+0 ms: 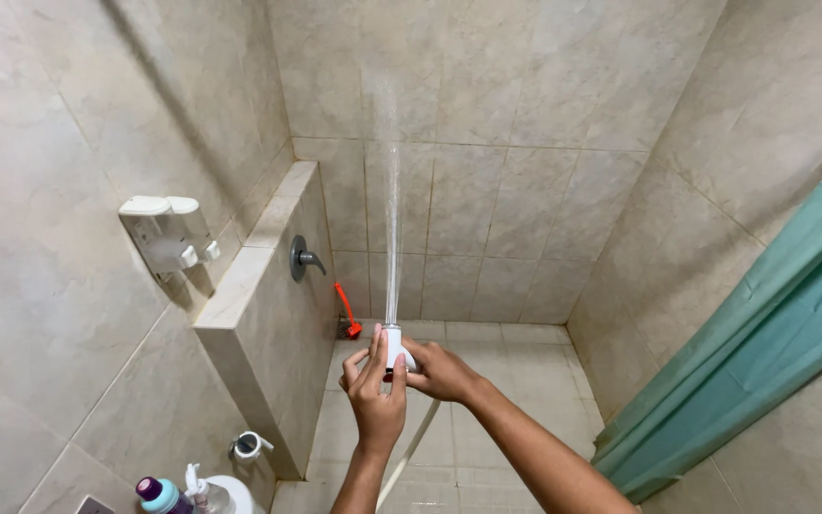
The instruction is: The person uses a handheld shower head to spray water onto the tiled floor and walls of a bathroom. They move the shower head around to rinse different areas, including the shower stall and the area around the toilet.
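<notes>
Here both hands, left hand [376, 390] and right hand [440, 371], hold their grip clamped on the smooth white sprayer head [394, 348].

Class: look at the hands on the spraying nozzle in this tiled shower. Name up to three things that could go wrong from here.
1. Both the left hand and right hand grip the small wet sprayer; it might slip and swing the jet about.
2. The jet hits the back wall high up, so splash may wet the curtain.
3. Water could make the floor slippery.
</notes>
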